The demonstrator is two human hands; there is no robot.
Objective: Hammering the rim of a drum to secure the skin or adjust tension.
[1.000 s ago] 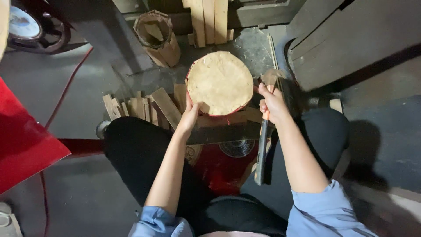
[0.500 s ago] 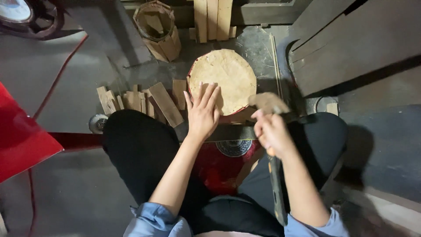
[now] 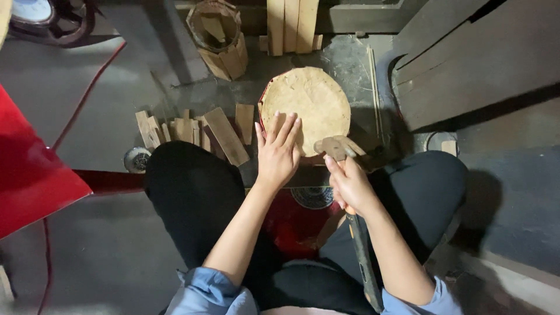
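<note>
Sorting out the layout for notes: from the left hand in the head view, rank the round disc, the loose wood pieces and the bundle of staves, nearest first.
1. Round disc, under the left hand.
2. Loose wood pieces, to its left.
3. Bundle of staves, far, top of view.

Left hand (image 3: 279,153) flat, right hand (image 3: 348,185) fisted.

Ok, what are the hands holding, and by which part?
The right hand grips a hatchet high on its handle, just below the head. The left hand holds nothing, lying flat on the round wooden block.
</note>
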